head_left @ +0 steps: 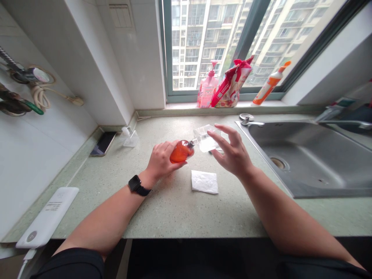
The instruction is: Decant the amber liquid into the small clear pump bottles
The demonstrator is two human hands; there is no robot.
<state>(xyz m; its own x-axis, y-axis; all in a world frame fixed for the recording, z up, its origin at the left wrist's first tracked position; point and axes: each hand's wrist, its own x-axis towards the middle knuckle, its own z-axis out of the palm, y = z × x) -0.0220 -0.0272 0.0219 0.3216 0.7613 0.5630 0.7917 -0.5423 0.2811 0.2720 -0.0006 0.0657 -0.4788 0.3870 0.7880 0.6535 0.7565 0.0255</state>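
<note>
My left hand point(164, 159) is wrapped round an orange bottle point(180, 152), which is tilted with its neck toward the right. Beside the neck is a clear container point(207, 140), partly behind the fingers of my right hand point(231, 149). That hand hovers with fingers spread and thumb apart; whether it touches the container is hard to tell. A folded white tissue point(204, 182) lies on the counter point(186, 217) below the two hands. Farther left stands a small clear bottle with a white pump top point(130, 137).
A phone point(103, 143) and a white power bank point(48, 217) lie at the left. At the right is a steel sink point(314, 155). On the windowsill stand a pink pump bottle point(207, 91), a red-and-white bag point(232, 85) and an orange-and-white bottle point(269, 87).
</note>
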